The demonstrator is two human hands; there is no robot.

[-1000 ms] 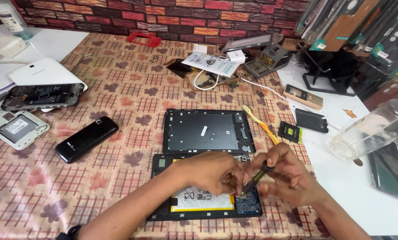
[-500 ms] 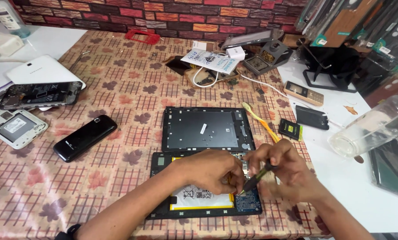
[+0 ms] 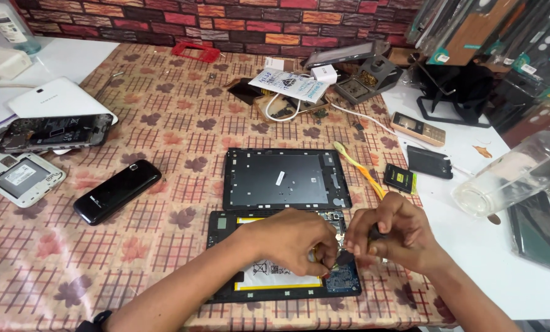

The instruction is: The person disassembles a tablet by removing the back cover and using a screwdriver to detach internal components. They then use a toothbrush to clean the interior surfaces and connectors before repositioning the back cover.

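Two hands (image 3: 342,243) on flat tablet (image 3: 275,280)

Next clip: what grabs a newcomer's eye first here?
Two hands, left hand and right hand, meet over an opened tablet at the table's near edge. Just beyond lies its black back frame, and a black phone sits to the left on the leaf-patterned cloth.

Table (image 3: 164,129) with checked leaf-print cloth. On it: opened tablet (image 3: 226,224) near centre, black back frame (image 3: 285,179) just beyond, black phone (image 3: 117,191) left, yellow toothbrush (image 3: 356,166) right, clear bottle (image 3: 521,173) far right.
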